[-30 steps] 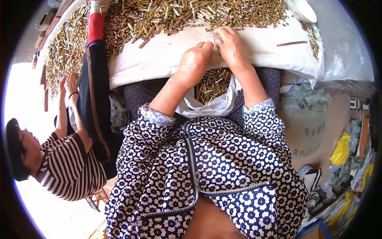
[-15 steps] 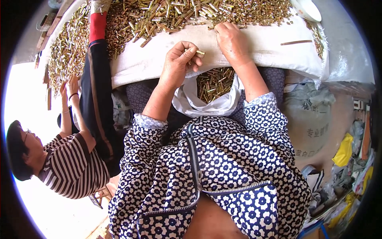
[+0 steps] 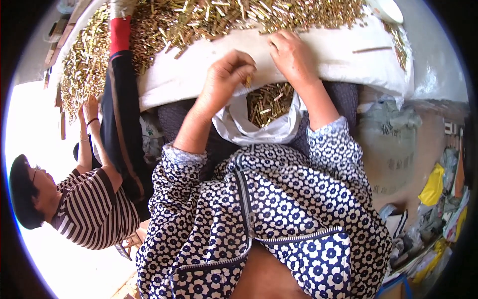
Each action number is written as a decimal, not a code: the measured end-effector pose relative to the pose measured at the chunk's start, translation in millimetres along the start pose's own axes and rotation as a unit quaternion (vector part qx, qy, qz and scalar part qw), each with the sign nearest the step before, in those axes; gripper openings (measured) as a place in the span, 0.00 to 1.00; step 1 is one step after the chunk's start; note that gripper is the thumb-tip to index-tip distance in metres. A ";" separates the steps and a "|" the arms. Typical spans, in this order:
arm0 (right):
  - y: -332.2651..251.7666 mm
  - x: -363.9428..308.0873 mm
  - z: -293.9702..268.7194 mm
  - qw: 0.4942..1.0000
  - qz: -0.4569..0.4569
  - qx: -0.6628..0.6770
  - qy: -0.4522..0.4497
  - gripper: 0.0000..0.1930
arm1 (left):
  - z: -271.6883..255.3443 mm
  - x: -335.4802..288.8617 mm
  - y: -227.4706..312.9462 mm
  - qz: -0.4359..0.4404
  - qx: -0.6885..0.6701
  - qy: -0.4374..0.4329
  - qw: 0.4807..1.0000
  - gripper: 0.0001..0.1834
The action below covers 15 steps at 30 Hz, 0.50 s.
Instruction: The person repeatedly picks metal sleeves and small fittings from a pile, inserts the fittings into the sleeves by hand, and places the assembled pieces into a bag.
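Left hand pinches brass pins over bag mouth, right hand flat on cloth beside it

Left hand (image 3: pixel 225 78) fingers curled tight, tips pressed together on a few brass pins (image 3: pixel 247 80); how many, and which way their long axis runs, too small to tell. White bag (image 3: pixel 259 130) sits open straight below those fingertips, toward the body, already part full of the same pins lying every way. Left hand is the nearer one to the bag mouth. Right hand (image 3: pixel 293 56) rests palm down on the white cloth (image 3: pixel 343 60), fingers together, bent at the tips toward the big pin heap (image 3: pixel 209 20) just beyond them, holding nothing visible. Another person's hands (image 3: pixel 89 107) work the heap far left
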State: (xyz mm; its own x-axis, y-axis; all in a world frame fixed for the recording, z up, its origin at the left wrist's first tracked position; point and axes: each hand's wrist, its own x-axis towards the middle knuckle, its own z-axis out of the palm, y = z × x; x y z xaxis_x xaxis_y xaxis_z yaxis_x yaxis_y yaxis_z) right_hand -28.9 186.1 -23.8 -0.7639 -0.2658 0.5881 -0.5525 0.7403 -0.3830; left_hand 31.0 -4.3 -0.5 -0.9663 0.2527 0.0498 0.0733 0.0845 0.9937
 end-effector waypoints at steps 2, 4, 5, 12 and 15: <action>2.5 0.1 0.6 1.000 -0.001 0.023 -0.019 0.06 | -2.6 -0.9 4.8 0.002 -0.083 0.020 0.996 0.05; 4.3 -0.4 3.2 1.000 0.003 0.014 -0.020 0.06 | 2.6 -3.5 10.7 0.007 -0.106 0.028 0.994 0.05; 1.2 1.4 0.8 1.000 0.009 0.013 -0.024 0.06 | 2.7 -5.4 8.4 0.021 -0.087 0.009 0.996 0.07; -15.2 8.5 -11.4 0.998 0.027 -0.048 -0.023 0.03 | 27.4 -28.4 3.2 0.070 0.218 -0.041 0.973 0.09; -12.2 6.4 -10.0 0.999 0.034 0.006 0.015 0.03 | 19.7 -26.0 4.0 0.118 0.220 -0.003 0.968 0.10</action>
State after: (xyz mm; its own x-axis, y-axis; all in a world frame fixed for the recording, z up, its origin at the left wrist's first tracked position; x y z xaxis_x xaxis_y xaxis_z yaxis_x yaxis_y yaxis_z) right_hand -23.7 181.5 -8.3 -0.7894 -0.1968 0.5814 -0.5040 0.7485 -0.4309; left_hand 61.3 8.5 0.2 -0.9080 0.3212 0.2691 0.3923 0.4259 0.8153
